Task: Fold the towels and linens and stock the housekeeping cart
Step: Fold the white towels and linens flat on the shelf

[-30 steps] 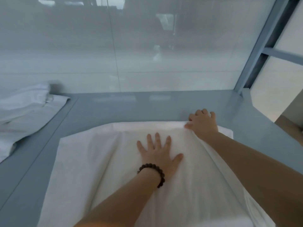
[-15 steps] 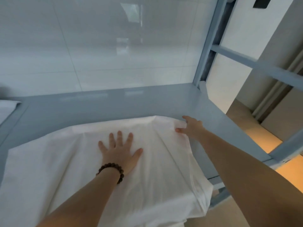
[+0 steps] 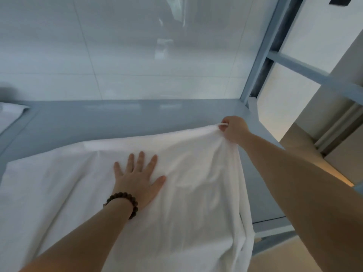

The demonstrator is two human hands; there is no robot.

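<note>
A large white linen sheet point(image 3: 196, 189) lies spread over the grey shelf surface point(image 3: 98, 120), its right side hanging over the shelf's edge. My left hand point(image 3: 139, 177), with a dark bead bracelet on the wrist, presses flat on the middle of the sheet, fingers straight and spread. My right hand point(image 3: 233, 128) pinches the sheet's far right corner and holds it lifted a little above the shelf, the cloth pulled taut from there.
More folded white linen point(image 3: 9, 114) lies at the far left on the same surface. A glossy white wall panel stands behind. A grey metal upright point(image 3: 261, 55) and crossbars frame the right side, with the floor point(image 3: 294, 260) below.
My right hand has gathered the far right corner, closed on it and lifted it outward to the right. The left hand stays flat on the sheet. The view has swung right.
</note>
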